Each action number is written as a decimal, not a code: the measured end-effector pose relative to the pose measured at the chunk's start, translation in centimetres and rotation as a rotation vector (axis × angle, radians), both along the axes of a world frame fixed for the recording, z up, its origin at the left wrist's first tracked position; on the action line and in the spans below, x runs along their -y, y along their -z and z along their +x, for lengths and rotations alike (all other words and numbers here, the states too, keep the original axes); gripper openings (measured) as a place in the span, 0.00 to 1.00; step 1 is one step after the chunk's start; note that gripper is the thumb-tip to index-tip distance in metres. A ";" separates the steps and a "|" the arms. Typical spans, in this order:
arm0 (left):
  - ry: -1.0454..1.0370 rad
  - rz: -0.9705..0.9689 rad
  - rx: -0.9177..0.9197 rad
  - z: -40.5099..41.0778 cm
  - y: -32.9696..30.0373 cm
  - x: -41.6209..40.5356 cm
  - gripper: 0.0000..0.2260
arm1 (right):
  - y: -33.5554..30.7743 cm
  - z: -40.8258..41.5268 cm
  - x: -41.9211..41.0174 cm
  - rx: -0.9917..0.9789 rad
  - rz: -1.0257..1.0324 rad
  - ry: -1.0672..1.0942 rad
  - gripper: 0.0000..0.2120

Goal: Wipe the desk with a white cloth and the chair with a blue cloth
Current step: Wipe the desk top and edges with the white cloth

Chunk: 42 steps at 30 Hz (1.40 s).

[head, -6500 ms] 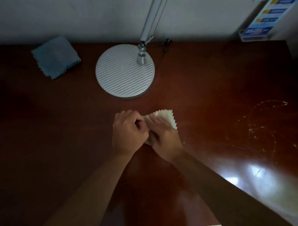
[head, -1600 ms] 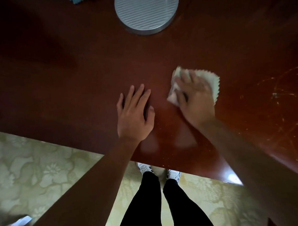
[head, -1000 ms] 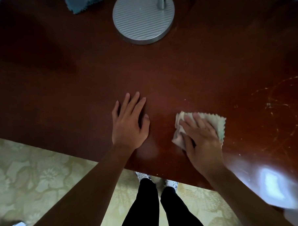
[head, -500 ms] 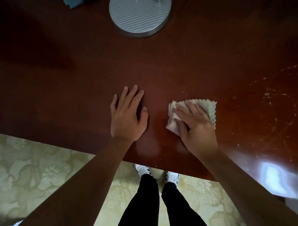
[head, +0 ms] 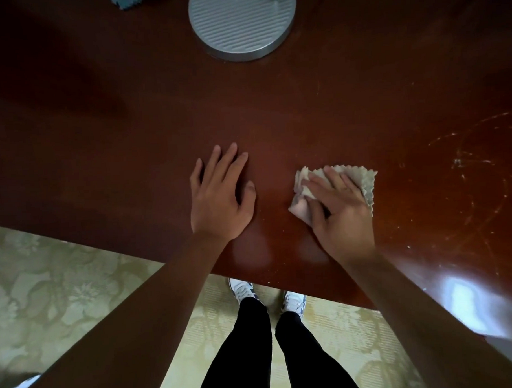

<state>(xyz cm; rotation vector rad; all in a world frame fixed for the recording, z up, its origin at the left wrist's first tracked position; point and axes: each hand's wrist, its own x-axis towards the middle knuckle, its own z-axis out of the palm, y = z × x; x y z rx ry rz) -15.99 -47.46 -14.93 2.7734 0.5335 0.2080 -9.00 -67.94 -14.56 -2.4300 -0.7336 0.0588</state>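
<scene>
A dark red-brown desk [head: 129, 146] fills the upper view. My right hand [head: 337, 208] presses flat on a crumpled white cloth [head: 364, 176] with zigzag edges, near the desk's front edge. My left hand [head: 219, 195] lies flat on the bare desk beside it, fingers spread, holding nothing. A corner of the blue cloth [head: 126, 1] shows at the top edge, left of the lamp base. No chair is in view.
A round ribbed silver lamp base [head: 241, 21] stands at the back centre. Pale smears and scratches [head: 468, 178] mark the desk at right. Below the desk edge are a floral carpet [head: 62, 290] and my legs and shoes [head: 270, 340].
My right hand has kept sliding the white cloth back and forth near the front edge, now slightly farther from me than a second ago. My left hand stays flat in place.
</scene>
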 end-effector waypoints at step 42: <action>0.011 -0.207 0.101 -0.2 0.4 -0.9 0.21 | 1.1 -12.8 -2.7 0.062 -0.080 -0.057 0.17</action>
